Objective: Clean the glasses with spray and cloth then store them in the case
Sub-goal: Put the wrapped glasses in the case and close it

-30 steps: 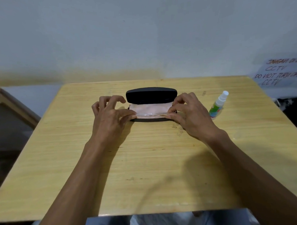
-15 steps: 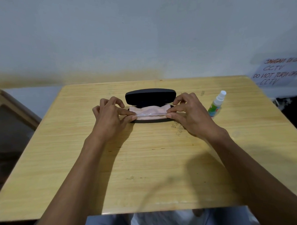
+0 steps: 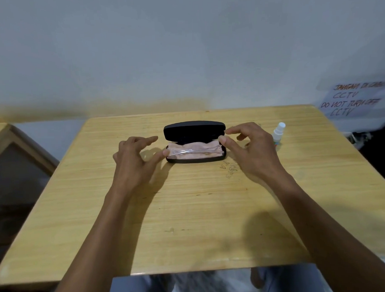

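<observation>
Your left hand (image 3: pixel 134 157) and right hand (image 3: pixel 251 147), fingers spread and holding nothing, flank the open case (image 3: pixel 194 141) near the table's (image 3: pixel 189 211) far edge, ready to close its lid over the glasses (image 3: pixel 194 150).

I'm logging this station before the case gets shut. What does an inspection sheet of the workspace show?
Surface: wooden table, pen marks near the case.
Job's things: black case open, pink cloth inside, clear glasses on the cloth; spray bottle upright, right of the case.
Clutter: nothing seen.
Hands: left hand and right hand open, at the case ends.
Cables: nothing seen.
Surroundings: pale wall, handwritten CCTV notice at right.
</observation>
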